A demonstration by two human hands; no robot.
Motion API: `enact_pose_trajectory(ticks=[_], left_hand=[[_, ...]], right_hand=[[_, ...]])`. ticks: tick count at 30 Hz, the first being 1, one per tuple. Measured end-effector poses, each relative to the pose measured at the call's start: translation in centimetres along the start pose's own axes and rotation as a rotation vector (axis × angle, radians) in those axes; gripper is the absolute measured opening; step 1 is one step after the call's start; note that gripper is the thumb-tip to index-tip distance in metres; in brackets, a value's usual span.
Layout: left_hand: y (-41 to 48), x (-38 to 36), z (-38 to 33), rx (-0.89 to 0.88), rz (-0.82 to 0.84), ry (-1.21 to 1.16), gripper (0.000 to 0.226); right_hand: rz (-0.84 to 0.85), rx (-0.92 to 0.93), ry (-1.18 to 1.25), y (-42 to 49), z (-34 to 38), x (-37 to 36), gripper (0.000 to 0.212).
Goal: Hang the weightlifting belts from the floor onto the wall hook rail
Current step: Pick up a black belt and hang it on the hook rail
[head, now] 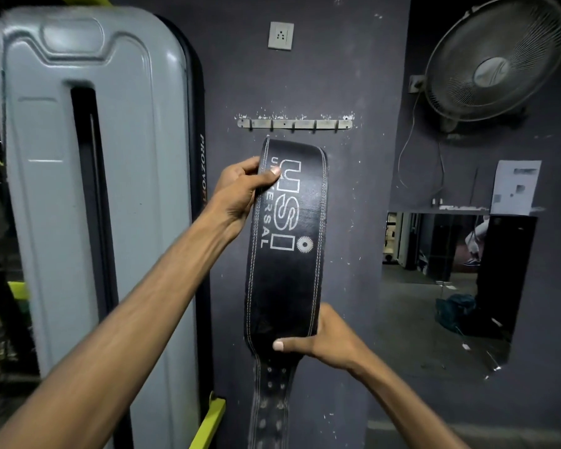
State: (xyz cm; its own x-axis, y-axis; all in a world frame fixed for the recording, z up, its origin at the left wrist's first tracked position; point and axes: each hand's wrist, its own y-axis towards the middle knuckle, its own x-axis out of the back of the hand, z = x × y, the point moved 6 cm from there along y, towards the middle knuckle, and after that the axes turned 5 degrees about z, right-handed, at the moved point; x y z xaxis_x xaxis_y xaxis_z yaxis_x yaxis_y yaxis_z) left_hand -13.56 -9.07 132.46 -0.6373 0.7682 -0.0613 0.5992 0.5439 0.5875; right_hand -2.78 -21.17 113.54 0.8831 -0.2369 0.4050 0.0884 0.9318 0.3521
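The black leather belt (285, 241) is printed in white with the large letters "USI", read along its length, and beside them, toward its left edge, the smaller word "UNIVERSAL", partly covered by the thumb of the left hand (240, 192). The dark side edge of the grey machine housing (110, 189) is marked "PROZVO", with further characters not legible. The print on the paper sheet (515, 186) on the wall is blurred and cannot be read.
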Motion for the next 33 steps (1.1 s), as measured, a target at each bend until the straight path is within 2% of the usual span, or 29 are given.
enact_pose_trajectory(ticks=[2,4,7,9,12,13,16,20,22,24,27,30,33], left_hand=[[0.1,0.4,0.0,-0.012,0.002,0.001,0.032],[0.0,0.8,0.0,-0.029,0.023,0.003,0.035],[-1.3,0.5,-0.1,-0.045,0.068,0.023,0.038],[-2.3,0.0,0.1,-0.06,0.111,0.062,0.041],[-3.0,0.1,0.5,-0.061,0.155,0.132,0.039],[-2.8,0.3,0.5,-0.035,0.149,0.134,0.035],[-1.4,0.7,-0.2,0.061,0.117,0.147,0.019],[0.4,-0.1,-1.7,0.027,0.064,0.049,0.019],[0.2,-0.4,-1.9,-0.025,0.055,0.035,0.019],[-0.5,-0.6,-1.4,-0.074,0.062,0.068,0.028],[-1.9,-1.2,-0.5,-0.118,0.08,0.185,0.04],[-2.8,-1.7,-0.7,-0.125,0.017,0.159,0.036],[-4.1,-2.6,-0.2,-0.102,0.001,0.122,0.031]], right_hand=[[0.042,0.027,0.077,1.2,2.6,1.7,0.03],[-0.01,0.088,0.2,3.0,5.8,4.1,0.023],[-0.203,0.147,0.363,6.0,10.2,7.8,0.049],[-0.281,0.175,0.392,7.5,12.7,9.4,0.052],[-0.365,0.219,0.375,8.5,14.2,10.9,0.023],[-0.363,0.235,0.362,8.4,14.2,10.7,0.018],[-0.327,0.281,0.322,7.4,13.3,9.0,0.026],[-0.266,0.353,0.238,5.6,12.3,7.2,0.03],[-0.277,0.33,0.222,5.4,12.8,7.6,0.021],[-0.301,0.263,0.245,5.8,13.9,9.0,0.009],[-0.301,0.205,0.232,6.7,15.9,10.5,0.014],[-0.34,0.242,0.281,7.2,16.3,10.3,0.02],[-0.391,0.285,0.39,7.2,16.4,9.7,0.012]])
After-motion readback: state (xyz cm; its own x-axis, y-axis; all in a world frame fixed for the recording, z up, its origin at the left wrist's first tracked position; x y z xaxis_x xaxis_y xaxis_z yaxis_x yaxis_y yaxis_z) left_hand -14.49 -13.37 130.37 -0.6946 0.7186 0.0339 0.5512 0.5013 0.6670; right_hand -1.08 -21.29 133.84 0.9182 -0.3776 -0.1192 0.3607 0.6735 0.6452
